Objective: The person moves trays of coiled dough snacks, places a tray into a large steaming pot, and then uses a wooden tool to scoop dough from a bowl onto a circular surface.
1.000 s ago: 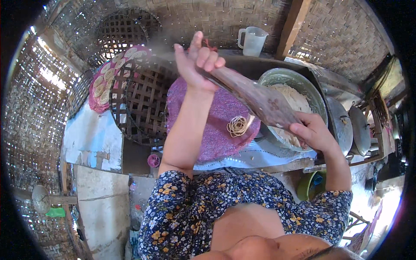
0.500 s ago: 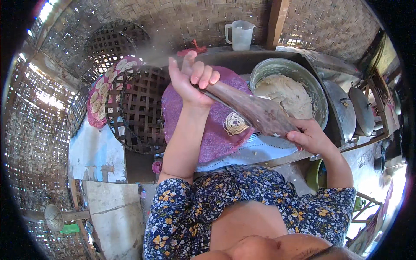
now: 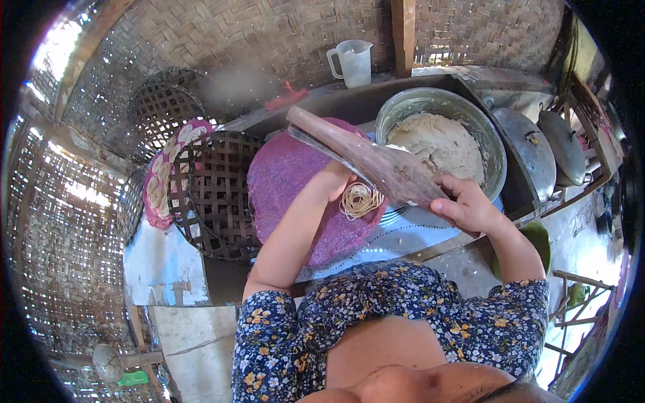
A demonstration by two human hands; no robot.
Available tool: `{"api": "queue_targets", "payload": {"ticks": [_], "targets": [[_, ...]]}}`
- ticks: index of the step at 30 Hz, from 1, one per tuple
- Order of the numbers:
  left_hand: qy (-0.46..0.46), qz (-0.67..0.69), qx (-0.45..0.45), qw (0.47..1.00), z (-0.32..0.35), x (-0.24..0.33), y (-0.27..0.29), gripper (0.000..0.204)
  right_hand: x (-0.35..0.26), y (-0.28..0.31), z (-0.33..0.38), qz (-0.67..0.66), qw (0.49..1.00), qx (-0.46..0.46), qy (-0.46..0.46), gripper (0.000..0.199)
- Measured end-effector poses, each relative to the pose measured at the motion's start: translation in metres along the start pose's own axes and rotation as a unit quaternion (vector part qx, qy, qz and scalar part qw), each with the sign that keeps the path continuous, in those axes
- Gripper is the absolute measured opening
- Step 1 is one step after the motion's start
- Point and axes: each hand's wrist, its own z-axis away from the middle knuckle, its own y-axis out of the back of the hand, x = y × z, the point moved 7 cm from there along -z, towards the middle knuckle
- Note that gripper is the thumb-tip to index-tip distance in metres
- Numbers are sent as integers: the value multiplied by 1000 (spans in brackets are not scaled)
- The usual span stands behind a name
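My right hand (image 3: 465, 205) grips the wide end of a worn brown wooden dough press (image 3: 376, 160), thumb on top. The press slants up to the left in two long layers, with a cluster of small marks near its wide end. My left hand (image 3: 336, 180) is below the press, its fingers hidden underneath. Close by that hand, a coil of thin pale dough strands (image 3: 361, 201) lies on a round, purple cloth-covered mat (image 3: 289, 195). Behind the press stands a big metal basin (image 3: 500, 151) holding pale, sticky dough (image 3: 440, 144).
Dark open-weave baskets (image 3: 222, 188) stand left of the mat, beside a pink-edged round bearing several pale coils (image 3: 160, 176). A clear plastic jug (image 3: 356, 64) and a red plastic scrap (image 3: 286, 98) are at the back. Metal lids (image 3: 527, 151) lean at the right.
My left hand has let go of the upper handle end and dropped beneath the press. My right hand keeps hold of the wide end. The whole view has shifted slightly.
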Motion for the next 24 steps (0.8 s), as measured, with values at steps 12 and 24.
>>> {"api": "queue_targets", "payload": {"ticks": [12,24], "targets": [[33,-127,43,990,11,-12,5,50,4,1,-10,-82,996,19,-12,47],[51,-402,150,902,25,-33,64,55,28,5,-8,-197,978,65,-20,53]]}}
